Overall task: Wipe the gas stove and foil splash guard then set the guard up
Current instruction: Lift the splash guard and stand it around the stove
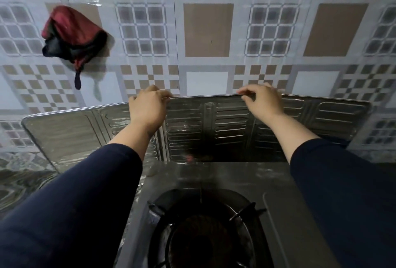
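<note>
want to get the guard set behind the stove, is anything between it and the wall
Nothing visible does. Both hands, left and right, pinch the foil guard by its top edge, upright behind the stove; the red cloth hangs well left.

Glossy patterned wall tiles (207, 29), with a red cloth (72, 34) hanging on them.

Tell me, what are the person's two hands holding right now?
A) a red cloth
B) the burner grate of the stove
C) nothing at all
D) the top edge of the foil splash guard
D: the left hand and right hand both pinch the top edge of the foil splash guard, which stands behind the gas stove; the red cloth hangs on the wall, untouched.
</note>
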{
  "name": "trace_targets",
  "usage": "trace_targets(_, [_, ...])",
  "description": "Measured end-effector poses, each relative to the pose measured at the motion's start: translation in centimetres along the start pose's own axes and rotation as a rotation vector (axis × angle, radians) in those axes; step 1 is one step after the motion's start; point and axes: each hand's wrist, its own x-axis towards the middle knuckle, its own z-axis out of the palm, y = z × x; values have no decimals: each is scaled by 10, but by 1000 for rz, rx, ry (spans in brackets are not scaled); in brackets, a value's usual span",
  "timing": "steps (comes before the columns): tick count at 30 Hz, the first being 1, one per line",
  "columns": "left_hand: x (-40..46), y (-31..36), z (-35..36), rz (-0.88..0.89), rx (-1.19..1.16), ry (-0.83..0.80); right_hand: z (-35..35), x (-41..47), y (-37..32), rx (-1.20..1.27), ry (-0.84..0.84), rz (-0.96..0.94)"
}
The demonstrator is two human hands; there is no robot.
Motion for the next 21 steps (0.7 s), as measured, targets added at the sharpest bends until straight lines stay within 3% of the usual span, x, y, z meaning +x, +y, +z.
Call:
trace_targets(6, [-1,-10,-13,28,-43,-88,42,5,-77,211,-127,-173])
trace_targets(11, [-6,-45,-38,-22,234,-128,54,6,-92,179,-73,-97])
trace_targets(21, [4,-44,-64,-87,258,-151,56,11,-113,143,-60,-64])
